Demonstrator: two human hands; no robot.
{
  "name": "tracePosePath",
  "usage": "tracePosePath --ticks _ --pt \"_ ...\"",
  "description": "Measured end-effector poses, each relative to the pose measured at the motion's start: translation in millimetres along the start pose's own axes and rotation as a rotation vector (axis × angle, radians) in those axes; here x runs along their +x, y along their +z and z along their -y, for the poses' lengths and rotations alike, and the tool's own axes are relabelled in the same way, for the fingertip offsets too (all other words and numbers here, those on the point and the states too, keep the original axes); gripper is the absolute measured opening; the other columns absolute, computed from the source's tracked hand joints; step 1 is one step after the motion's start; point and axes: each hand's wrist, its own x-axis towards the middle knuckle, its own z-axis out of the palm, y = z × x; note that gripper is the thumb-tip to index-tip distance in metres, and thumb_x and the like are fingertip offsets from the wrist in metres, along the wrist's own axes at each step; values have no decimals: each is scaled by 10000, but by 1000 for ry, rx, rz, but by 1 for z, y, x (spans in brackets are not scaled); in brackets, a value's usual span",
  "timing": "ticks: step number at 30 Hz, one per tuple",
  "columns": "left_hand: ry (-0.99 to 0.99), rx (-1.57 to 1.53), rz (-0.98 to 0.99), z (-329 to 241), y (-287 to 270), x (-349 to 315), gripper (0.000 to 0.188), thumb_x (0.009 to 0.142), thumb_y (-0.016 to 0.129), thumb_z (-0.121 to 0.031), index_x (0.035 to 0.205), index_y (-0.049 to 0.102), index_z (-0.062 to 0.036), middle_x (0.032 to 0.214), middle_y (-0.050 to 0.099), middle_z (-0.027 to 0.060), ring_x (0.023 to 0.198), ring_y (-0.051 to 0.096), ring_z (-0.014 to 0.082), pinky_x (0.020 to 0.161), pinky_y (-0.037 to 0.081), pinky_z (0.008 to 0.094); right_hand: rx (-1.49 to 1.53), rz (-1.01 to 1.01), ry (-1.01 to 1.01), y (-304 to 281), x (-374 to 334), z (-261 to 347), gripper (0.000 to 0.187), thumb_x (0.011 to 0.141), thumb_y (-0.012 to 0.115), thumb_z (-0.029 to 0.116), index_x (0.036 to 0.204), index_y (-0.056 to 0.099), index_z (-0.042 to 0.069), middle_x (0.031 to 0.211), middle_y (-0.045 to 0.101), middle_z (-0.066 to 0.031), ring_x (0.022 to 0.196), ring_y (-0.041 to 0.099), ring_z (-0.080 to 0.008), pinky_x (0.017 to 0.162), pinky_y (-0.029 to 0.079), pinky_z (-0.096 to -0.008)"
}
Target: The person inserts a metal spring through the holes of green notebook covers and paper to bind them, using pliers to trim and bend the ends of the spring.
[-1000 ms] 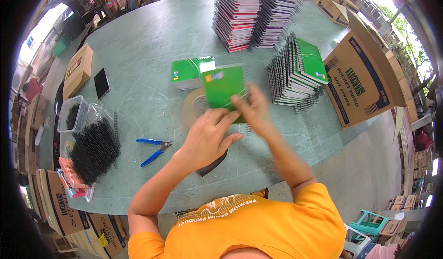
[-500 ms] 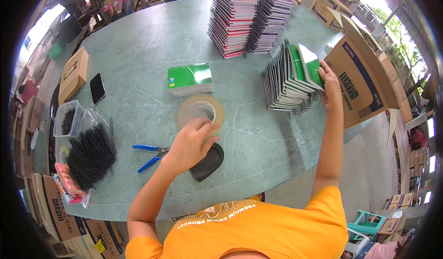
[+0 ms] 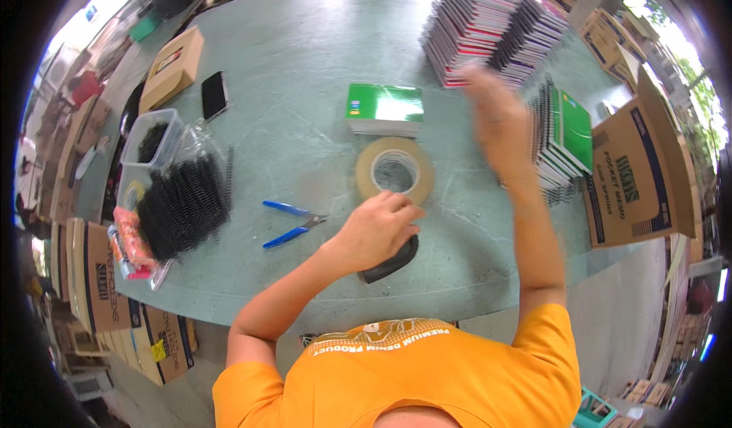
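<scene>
My left hand (image 3: 377,231) rests by the lower edge of a wide roll of clear tape (image 3: 364,170), fingers curled inward; what they hold, if anything, is hidden. Under that hand lies a black curved object (image 3: 393,264), partly covered. My right hand (image 3: 499,127), smeared by motion, is over the table just left of a stack of green spiral notebooks (image 3: 572,134), so its fingers cannot be read. Behind the tape sits a block of green-covered pads (image 3: 385,106) with no wire visible. Blue-handled cutting pliers (image 3: 293,226) lie spread to the left.
Tall stacks of spiral notebooks (image 3: 473,27) stand at the back right, beside an open cardboard box (image 3: 633,176). At left are black spiral coils (image 3: 187,207), a clear plastic tub (image 3: 150,142), a phone (image 3: 214,95) and a tan box (image 3: 171,69).
My right hand has let go of the top green notebook, which was tilted and now lies flatter, and has moved left from the stack. The whole view has shifted; my left hand stays by the tape.
</scene>
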Motion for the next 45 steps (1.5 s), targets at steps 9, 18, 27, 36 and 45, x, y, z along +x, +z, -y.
tracePosePath --ticks 9,18,27,36,45 --pt "-476 293 -174 67 -77 -62 284 804 663 -163 1053 624 -32 989 621 133 890 598 269 790 477 365 23 193 25 149 -20 11 325 732 654 84 1055 621 94 1137 618 -65 1062 560 -253 894 441 -387" --pt "-656 -646 -596 55 -14 -9 299 837 650 -119 1107 603 1 1034 627 123 895 613 164 778 500 297 1455 45 737 100 -26 53 198 869 578 57 1063 603 31 1075 634 -50 1003 589 -174 853 463 -312" --pt "-299 7 -312 51 -36 3 243 807 652 -100 1036 622 -23 880 656 140 826 632 177 722 484 313 304 -50 137 31 -29 64 563 779 684 165 1254 456 -32 1185 570 -152 1138 504 -265 964 374 -424" --pt "-718 199 -277 142 -114 -52 339 838 617 -247 1088 601 -17 917 665 168 871 642 313 787 501 395 241 342 123 69 -38 86 118 803 641 154 879 657 66 792 659 -88 716 622 -282 627 480 -375" --pt "-840 483 -505 177 -92 -93 316 896 542 -222 1121 468 -15 953 613 234 935 583 405 775 470 472 253 354 110 79 -26 72 134 811 599 81 940 635 94 792 660 -76 710 624 -271 593 471 -382"
